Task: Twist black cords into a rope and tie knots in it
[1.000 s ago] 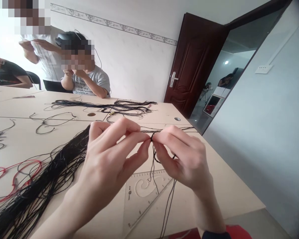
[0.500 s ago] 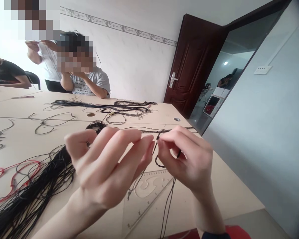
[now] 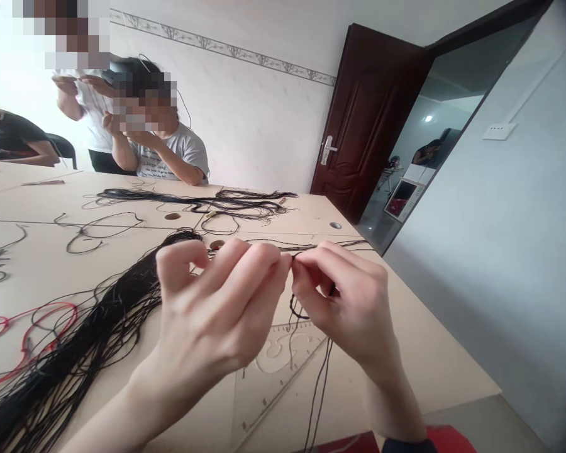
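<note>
My left hand [image 3: 217,308] and my right hand [image 3: 344,308] meet at their fingertips, pinching a thin black cord [image 3: 292,258] from both sides. Below the right hand, a short loop of the cord dangles over a clear plastic set square [image 3: 276,377] with curved cut-outs. A long bundle of black cords [image 3: 80,346] runs down the table beside my left hand, without touching it as far as I can see. Part of the cord is hidden behind my fingers.
Red cord [image 3: 28,343] and loose black loops [image 3: 94,233] lie at left, with another black bundle [image 3: 193,201] at the far side. Two co-workers [image 3: 155,151] stand or sit beyond the table [image 3: 429,352]. A dark wooden door [image 3: 368,119] stands at back right.
My hands parted slightly half a second ago, with the left fingers spread, and now their fingertips meet again on the cord. The loop below has shifted and the black bundle's upper end shows more.
</note>
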A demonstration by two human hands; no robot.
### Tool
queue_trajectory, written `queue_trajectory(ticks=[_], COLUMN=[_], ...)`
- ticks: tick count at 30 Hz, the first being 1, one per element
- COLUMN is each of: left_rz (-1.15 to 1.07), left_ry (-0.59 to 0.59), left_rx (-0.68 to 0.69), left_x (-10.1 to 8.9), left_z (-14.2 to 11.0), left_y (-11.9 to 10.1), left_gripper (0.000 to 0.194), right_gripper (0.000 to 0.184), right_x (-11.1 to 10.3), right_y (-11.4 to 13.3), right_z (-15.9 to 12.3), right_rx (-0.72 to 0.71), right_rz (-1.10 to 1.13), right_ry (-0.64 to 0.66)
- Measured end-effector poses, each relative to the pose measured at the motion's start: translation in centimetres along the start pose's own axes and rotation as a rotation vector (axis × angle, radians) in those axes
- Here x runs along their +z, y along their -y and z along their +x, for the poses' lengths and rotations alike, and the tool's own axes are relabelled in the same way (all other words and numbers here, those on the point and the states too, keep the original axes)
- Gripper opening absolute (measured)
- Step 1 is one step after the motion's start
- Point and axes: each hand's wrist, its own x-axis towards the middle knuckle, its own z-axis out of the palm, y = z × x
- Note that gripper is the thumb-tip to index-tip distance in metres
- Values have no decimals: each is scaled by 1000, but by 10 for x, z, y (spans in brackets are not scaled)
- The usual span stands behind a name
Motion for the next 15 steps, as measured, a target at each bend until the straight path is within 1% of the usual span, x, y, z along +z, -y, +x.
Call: queue_trajectory(ticks=[2,4,8,10,12,15], left_rz=[1,-2,12,29,47,76], left_ry=[45,61,14,-22,-72,-191], left_rx=[0,-3,-7,2,25,74], left_x=[-1,-2,0,4,8,15], left_z=[-1,-1,2,4,4,3], left_y=[0,0,0,0,2,6], left_gripper=[18,17,15,15,14,11], right_gripper=[16,15,14,14,14,16], right_x=[-1,-2,-1,2,7,15], right_y=[0,1,1,1,0,0], right_z=[0,0,1,1,1,0], right_rx=[25,40,58,71,86,102], right_rz=[27,39,69,108,151,187], right_ry=[29,50,44,1,-70,-181])
